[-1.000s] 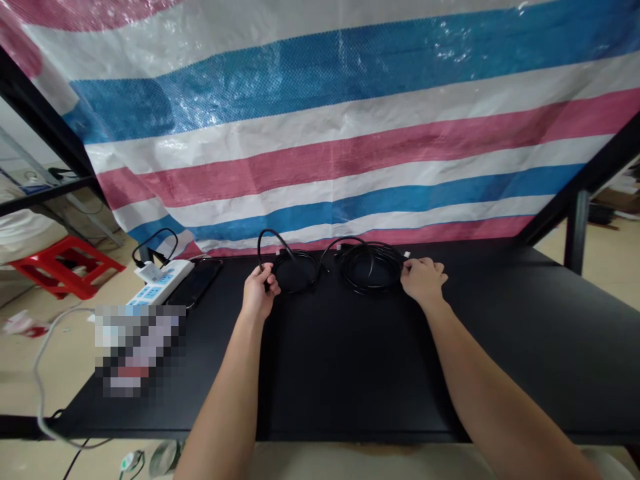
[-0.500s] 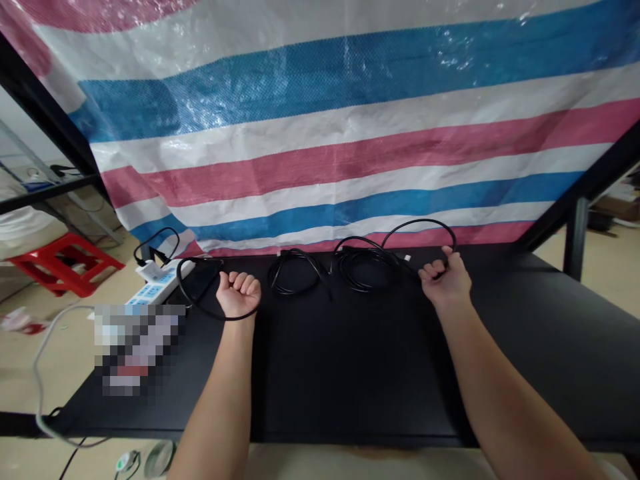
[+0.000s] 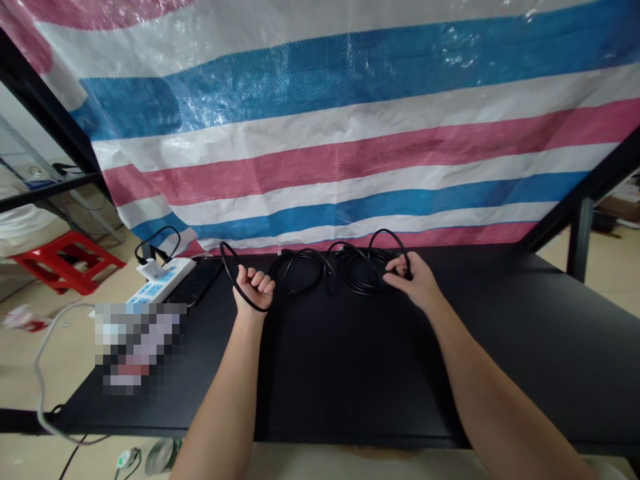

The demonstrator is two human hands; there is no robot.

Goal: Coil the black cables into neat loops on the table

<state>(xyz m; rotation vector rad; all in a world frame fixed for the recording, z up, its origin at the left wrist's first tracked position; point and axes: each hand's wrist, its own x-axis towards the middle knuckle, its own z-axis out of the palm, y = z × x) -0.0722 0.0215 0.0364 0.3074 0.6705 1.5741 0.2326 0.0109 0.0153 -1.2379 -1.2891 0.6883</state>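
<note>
"Both hands sit closer together than in the earlier frame; the right hand [image 3: 413,277] moves in from beyond the right cable [image 3: 353,283] to its edge, the left hand [image 3: 254,288] shifts toward the left cable [image 3: 295,291]."

"And the fingers?"

"Left fingers curl closed on the left cable, its loop crossing the wrist; right thumb and fingers narrow at the right cable's raised arch; whether they pinch it, I cannot tell; both coils lie side by side on the black table [image 3: 350,367]."

"What could go wrong?"

"A snag, perhaps; the loop could catch the wrist if the hand pulls away; strands nearly meeting between the coils could tangle if tugged abruptly."

"Anything else different?"

"Left loop, earlier spread over the dark flat device [image 3: 197,283], now stands narrower beside the hand."
</note>
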